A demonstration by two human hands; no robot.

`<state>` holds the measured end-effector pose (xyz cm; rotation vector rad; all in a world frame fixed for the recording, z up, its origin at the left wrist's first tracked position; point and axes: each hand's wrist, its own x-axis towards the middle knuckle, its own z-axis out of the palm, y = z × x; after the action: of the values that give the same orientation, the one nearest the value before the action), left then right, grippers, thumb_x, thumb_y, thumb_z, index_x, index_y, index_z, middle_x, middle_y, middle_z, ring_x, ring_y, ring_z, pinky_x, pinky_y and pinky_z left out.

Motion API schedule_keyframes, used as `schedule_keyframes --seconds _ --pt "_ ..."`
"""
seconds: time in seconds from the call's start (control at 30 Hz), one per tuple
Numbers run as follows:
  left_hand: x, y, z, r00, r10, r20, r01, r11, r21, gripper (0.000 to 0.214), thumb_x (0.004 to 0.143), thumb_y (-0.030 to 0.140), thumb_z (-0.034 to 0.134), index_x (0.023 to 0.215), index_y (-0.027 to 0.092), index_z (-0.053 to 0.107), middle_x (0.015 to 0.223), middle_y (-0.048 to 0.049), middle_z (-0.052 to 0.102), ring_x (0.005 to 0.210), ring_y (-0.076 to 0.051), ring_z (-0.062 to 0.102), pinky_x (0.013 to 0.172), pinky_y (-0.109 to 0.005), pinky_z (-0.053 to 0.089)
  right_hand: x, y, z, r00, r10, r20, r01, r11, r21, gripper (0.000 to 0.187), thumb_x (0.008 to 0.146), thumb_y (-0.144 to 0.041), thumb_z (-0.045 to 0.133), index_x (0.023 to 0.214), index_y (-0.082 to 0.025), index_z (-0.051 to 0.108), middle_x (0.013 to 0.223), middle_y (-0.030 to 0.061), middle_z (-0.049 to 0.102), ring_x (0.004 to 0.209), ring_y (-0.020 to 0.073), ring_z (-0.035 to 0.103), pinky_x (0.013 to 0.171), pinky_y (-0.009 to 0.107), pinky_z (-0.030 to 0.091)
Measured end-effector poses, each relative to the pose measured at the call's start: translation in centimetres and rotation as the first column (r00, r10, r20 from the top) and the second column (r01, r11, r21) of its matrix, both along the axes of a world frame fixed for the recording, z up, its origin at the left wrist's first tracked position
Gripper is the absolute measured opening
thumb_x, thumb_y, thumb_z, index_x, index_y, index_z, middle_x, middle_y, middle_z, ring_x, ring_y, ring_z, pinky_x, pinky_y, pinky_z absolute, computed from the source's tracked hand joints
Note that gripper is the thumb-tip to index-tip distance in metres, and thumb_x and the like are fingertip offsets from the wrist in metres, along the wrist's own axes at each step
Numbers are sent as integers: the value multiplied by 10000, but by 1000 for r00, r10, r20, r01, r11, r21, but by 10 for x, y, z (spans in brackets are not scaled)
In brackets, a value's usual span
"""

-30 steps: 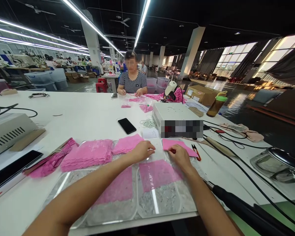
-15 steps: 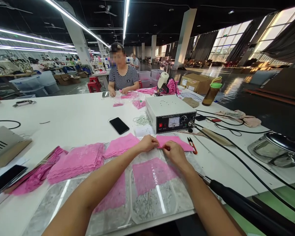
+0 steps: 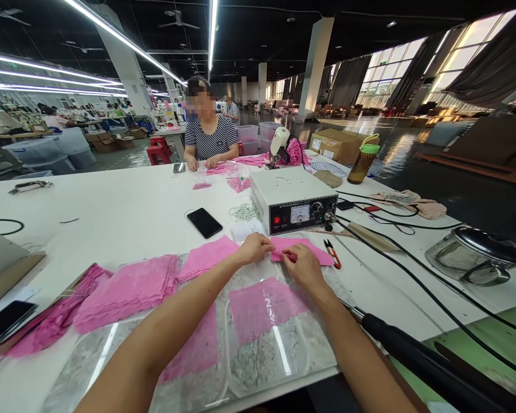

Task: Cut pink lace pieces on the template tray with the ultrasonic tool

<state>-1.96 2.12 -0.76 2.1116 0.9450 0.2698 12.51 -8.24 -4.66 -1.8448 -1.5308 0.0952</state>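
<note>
My left hand and my right hand meet at the near edge of a flat pink fabric piece that lies in front of a white control box. Both hands have their fingers curled and pinched on that piece's edge. Under my wrists lies a clear plastic sheet with pink lace pieces beneath it. A stack of pink lace pieces sits to the left, with another pink piece beside my left hand.
Small red snips lie right of the fabric. A black phone, coiled white cord, cables, a black-handled tool and a steel lid are on the white table. A person in a striped shirt sits opposite.
My hands have come together on the pink piece's near edge; a second ago they were apart. The view has shifted, so things appear further left and the control box's front shows.
</note>
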Motion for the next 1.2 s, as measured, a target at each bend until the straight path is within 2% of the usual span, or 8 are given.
schedule_keyframes --seconds 0.2,0.43,0.57,0.73,0.97,1.2 --pt "-3 -3 10 999 28 21 -28 999 36 294 941 341 569 1148 134 586 1132 -79 608 976 -204 618 836 -394 541 4 1 -2 994 -93 57 94 996 -11 163 800 -167 544 834 -196 701 890 70 668 887 201 570 753 296 421" --pt "-35 -15 23 996 91 19 -91 996 -11 219 934 315 583 1023 119 620 1009 -55 637 893 -172 628 797 -359 545 11 -5 -3 984 -147 95 153 987 -56 199 797 -153 515 828 -198 707 910 70 661 868 195 560 696 291 393" --pt "-48 -26 20 987 160 -11 -160 981 -110 281 938 335 574 1129 130 592 1104 -76 617 946 -191 624 815 -380 546 13 -8 -3 987 -119 105 129 987 -98 221 807 -169 522 876 -204 729 937 70 674 874 196 581 675 288 398" --pt "-46 -31 17 977 209 -33 -211 950 -231 315 939 337 571 1189 144 570 1183 -90 589 1007 -212 609 850 -404 538 13 -12 -2 989 -90 117 105 985 -133 258 850 -194 501 940 -194 743 950 73 692 841 172 612 690 267 414" --pt "-42 -24 12 977 211 -24 -205 908 -365 325 939 335 571 1201 143 561 1191 -93 584 1018 -216 607 857 -412 537 13 -13 0 992 -72 99 88 983 -163 287 865 -157 487 1006 -173 737 975 89 700 861 176 636 723 254 437" --pt "-43 -16 10 985 168 -34 -166 886 -433 324 939 332 573 1199 140 561 1184 -93 587 1013 -214 609 854 -412 538 15 -12 0 995 -85 51 91 985 -147 278 833 -129 506 982 -178 736 1021 78 708 901 176 645 777 264 452"
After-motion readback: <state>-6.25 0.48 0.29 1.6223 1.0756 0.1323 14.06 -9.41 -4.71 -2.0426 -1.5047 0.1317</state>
